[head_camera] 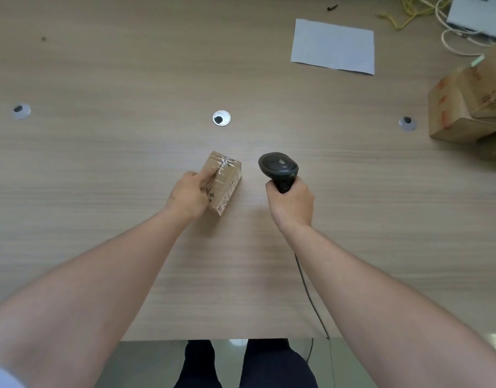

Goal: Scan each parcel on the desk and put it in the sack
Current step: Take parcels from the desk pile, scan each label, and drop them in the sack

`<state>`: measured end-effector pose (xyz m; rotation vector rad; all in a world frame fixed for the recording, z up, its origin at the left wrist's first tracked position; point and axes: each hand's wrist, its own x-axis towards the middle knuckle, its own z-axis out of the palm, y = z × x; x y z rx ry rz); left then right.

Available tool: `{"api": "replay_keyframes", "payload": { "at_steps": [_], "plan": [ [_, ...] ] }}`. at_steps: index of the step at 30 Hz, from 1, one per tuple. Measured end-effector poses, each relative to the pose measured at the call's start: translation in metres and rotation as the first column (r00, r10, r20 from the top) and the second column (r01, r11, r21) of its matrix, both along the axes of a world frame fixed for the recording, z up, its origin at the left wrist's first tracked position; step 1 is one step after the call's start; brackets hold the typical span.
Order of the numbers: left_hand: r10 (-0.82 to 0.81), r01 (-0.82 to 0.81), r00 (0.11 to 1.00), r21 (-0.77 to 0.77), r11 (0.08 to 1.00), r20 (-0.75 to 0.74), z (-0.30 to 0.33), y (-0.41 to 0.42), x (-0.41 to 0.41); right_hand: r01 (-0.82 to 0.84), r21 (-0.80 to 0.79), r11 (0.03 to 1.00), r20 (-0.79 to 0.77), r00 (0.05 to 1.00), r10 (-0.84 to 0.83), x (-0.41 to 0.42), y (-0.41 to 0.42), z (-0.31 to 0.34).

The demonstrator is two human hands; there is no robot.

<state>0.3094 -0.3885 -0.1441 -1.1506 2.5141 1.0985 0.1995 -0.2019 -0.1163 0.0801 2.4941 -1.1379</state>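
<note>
- The left hand (189,196) grips a small taped cardboard parcel (223,182) from its left side, thumb laid along the top face, the other fingers curled behind it out of sight.
- The parcel sits near the middle of the wooden desk (101,163), tilted, a printed label showing on its right face; whether it rests on the desk or is lifted just clear cannot be told.
- The right hand (293,204) is clenched round the handle of a black barcode scanner (279,167), whose rounded head points away from the person, just right of the parcel and not touching it.
- Both bare forearms reach forward from the near edge and converge toward the centre.
- The scanner's cable (308,289) trails back under the right forearm and over the near edge.
- A stack of parcels (465,107) lies far right, cut off by the frame edge.
- A white sheet of paper (333,46) lies at the far side; a tangle of cables (426,12) beyond it is blurred.
</note>
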Motion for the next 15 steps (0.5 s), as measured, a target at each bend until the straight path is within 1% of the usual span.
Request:
{"api": "replay_keyframes", "payload": {
  "at_steps": [2,4,7,9,12,15],
  "plan": [
    [0.041,-0.041,0.999,0.044,0.998,0.007,-0.001,-0.001,0.004,-0.011,-0.001,1.0,-0.01,1.0,0.011,0.001,0.0,0.001],
    [0.039,-0.041,0.998,0.045,0.998,0.048,0.002,0.001,0.005,-0.017,0.0,1.0,-0.016,1.0,0.017,-0.001,0.002,0.002],
    [0.001,0.002,0.995,-0.037,0.999,0.104,0.009,0.008,0.005,-0.022,0.003,1.0,-0.007,1.0,0.022,-0.003,0.004,0.001],
    [0.014,-0.009,0.994,-0.046,0.999,0.108,0.009,0.009,0.004,-0.032,0.003,0.999,0.003,0.999,0.032,-0.002,0.007,0.0],
    [0.046,-0.046,0.996,0.001,0.999,0.075,0.013,0.006,0.002,-0.047,0.0,0.999,0.017,0.999,0.047,-0.003,0.011,0.001],
    [0.105,-0.101,0.994,0.119,0.988,-0.025,0.012,-0.001,0.004,-0.055,-0.014,0.998,0.03,0.998,0.056,-0.005,0.014,0.003]
  ]
}}
